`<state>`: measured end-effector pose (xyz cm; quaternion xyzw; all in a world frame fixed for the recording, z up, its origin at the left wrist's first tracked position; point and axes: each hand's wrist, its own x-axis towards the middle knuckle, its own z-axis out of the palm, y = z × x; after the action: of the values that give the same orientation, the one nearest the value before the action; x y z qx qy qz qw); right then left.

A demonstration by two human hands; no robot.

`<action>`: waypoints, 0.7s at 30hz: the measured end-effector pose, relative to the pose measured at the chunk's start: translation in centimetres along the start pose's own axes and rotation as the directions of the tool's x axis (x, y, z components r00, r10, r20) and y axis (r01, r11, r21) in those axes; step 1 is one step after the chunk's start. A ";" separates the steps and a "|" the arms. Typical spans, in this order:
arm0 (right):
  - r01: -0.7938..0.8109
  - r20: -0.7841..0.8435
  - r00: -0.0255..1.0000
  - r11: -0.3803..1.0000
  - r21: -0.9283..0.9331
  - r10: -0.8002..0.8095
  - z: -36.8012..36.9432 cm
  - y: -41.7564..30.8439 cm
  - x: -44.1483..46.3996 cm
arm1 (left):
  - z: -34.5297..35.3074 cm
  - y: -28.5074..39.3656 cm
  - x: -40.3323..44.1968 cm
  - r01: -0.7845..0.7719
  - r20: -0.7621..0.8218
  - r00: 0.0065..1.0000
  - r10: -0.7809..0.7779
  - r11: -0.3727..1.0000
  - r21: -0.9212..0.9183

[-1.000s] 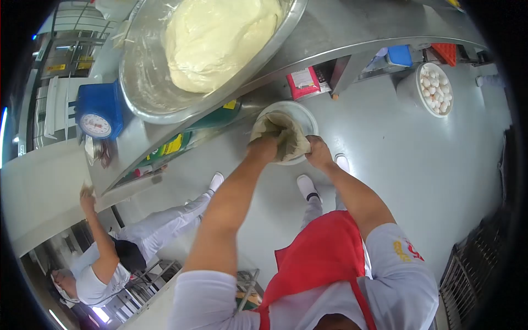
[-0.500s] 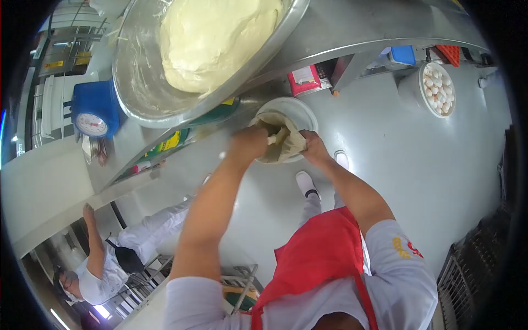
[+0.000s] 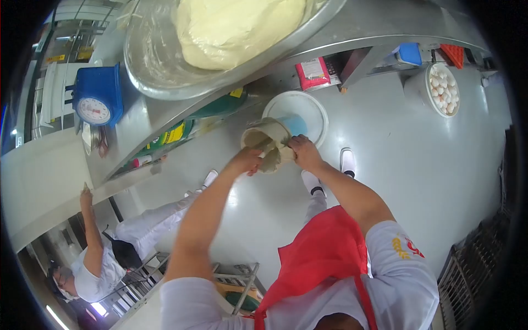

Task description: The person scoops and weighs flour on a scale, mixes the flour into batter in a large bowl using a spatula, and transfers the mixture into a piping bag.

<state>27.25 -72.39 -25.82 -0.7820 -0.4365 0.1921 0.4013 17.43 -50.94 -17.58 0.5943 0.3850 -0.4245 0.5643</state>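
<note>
Your right hand (image 3: 305, 153) has its fingers curled over the near-right edge of a beige, soft-walled bag (image 3: 268, 133), pinching the rim. Your left hand (image 3: 246, 161) is at the left side of the bag's mouth, fingers partly bent and directed inward; whether they pinch the rim cannot be told. The bag is tilted, its mouth facing you, in front of a round white bucket (image 3: 313, 107) standing on the grey floor (image 3: 385, 176). A light-blue patch (image 3: 295, 125) shows between bag and bucket; which it belongs to cannot be determined. Contact between bag and bucket likewise cannot be confirmed.

Ahead of you, a stainless steel table (image 3: 374, 33) carries a large silver metal bowl (image 3: 151, 52) holding a mass of pale yellow dough (image 3: 236, 33). A blue scale with a round white dial (image 3: 99, 99) stands just left of the bowl. Beneath the table lies a pink-and-white packet (image 3: 312, 73). To the right, a white bucket (image 3: 416, 91) on the floor contains white and brownish eggs (image 3: 441, 91). At your left, a co-worker in white clothing (image 3: 99, 264) has one hand at a pale work surface (image 3: 44, 181).
</note>
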 end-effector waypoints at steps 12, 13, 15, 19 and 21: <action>-0.030 0.138 0.989 0.990 -0.137 0.049 0.7 -3.5 2.2 | 7.5 -4.6 -12.2 -0.118 -0.128 0.989 0.070 0.901 -0.417; -0.044 0.188 0.979 0.980 -0.192 0.080 0.6 -3.4 3.0 | 7.6 -4.8 -13.9 -0.124 -0.139 0.988 0.070 0.898 -0.422; -0.034 0.164 0.984 0.983 -0.182 0.064 0.9 -3.7 4.1 | 7.9 -4.8 -16.3 -0.073 -0.117 0.993 0.017 0.866 -0.495; -0.034 0.089 0.995 0.990 -0.136 0.047 0.8 -3.9 4.7 | 8.7 -5.9 -19.6 -0.108 -0.125 0.991 0.051 0.850 -0.515; -0.056 0.100 0.993 0.990 -0.131 0.070 1.2 -3.9 5.1 | 9.1 -6.7 -21.0 -0.120 -0.142 0.989 0.050 0.832 -0.541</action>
<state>27.24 -66.43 -23.18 -0.8084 -0.4435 0.2169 0.3206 3.29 -59.13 -0.15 0.4493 0.4973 -0.2338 0.7044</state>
